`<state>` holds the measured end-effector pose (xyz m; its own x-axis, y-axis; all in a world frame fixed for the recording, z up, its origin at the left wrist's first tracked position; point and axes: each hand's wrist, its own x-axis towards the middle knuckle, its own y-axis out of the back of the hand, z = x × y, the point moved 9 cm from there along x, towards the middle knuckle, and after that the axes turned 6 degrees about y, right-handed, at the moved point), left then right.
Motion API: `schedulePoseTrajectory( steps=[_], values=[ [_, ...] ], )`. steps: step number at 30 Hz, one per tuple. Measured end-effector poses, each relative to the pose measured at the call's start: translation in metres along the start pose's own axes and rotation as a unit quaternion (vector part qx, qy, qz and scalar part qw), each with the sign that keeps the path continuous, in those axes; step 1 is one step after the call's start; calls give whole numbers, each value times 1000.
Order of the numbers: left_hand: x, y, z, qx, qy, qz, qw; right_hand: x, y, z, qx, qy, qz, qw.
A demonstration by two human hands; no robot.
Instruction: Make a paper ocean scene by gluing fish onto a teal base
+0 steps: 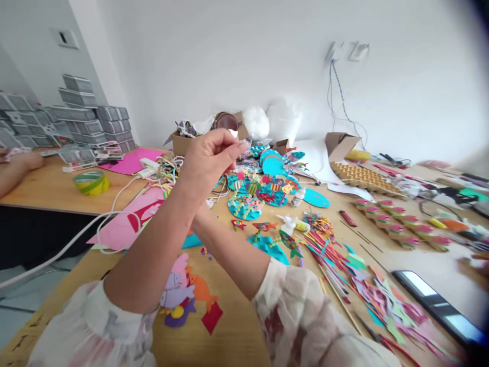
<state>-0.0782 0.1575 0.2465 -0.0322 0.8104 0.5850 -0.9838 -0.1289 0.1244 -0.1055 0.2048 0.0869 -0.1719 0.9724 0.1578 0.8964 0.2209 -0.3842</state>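
Note:
My left hand [210,158] is raised over the middle of the table, its fingers curled and pinched together. A small white bit shows at its fingertips, too small to name. My right forearm crosses behind the left wrist, and the right hand is almost wholly hidden behind the left one. Beyond and to the right of the hands lie blue glittery discs [244,208] with paper fish on them. Below the forearms are felt fish, an orange one [200,290] and a lilac one [178,296], beside a red felt piece [212,317].
Glue bottles [298,198], coloured strips [382,295] and a phone [439,306] lie to the right. Yellow-green tape [90,182], a white cable [82,234] and stacked boxes [80,120] are at left. Another person's arm [17,171] rests at the far left; a blurred hand shows at the right edge.

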Motion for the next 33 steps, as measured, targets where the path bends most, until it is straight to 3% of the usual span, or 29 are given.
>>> schedulePoseTrajectory(
  steps=[2, 5, 7, 9, 11, 14, 18, 24, 28, 33],
  values=[
    [-13, -13, 25, 27, -19, -38, 999, -43, 4, -6, 2, -11, -12, 1000],
    [-29, -23, 41, 62, -25, -86, 994, -111, 28, -8, -76, -94, -81, 989],
    [-40, -29, 41, 69, -25, -120, 990, -156, 47, -10, -171, -141, -181, 958],
    [-51, -35, 37, 71, -18, -148, 986, -193, 70, -19, -273, -119, -268, 916],
    [-65, -42, 29, 95, -5, -172, 981, -217, 100, -29, -369, -78, -273, 885],
    [-92, -59, 11, 179, 25, -240, 954, -241, 151, -36, -462, -75, -214, 857],
    [-142, -77, -26, 238, 62, -356, 902, -261, 218, -48, -545, -79, -90, 830],
    [-211, -73, -99, 293, 99, -421, 853, -287, 300, -77, -629, -59, 78, 772],
    [-236, -63, -126, 326, 97, -399, 852, -299, 328, -84, -645, -68, 149, 746],
    [-255, -62, -132, 329, 43, -379, 864, -297, 335, -81, -647, -71, 167, 741]
  ],
)
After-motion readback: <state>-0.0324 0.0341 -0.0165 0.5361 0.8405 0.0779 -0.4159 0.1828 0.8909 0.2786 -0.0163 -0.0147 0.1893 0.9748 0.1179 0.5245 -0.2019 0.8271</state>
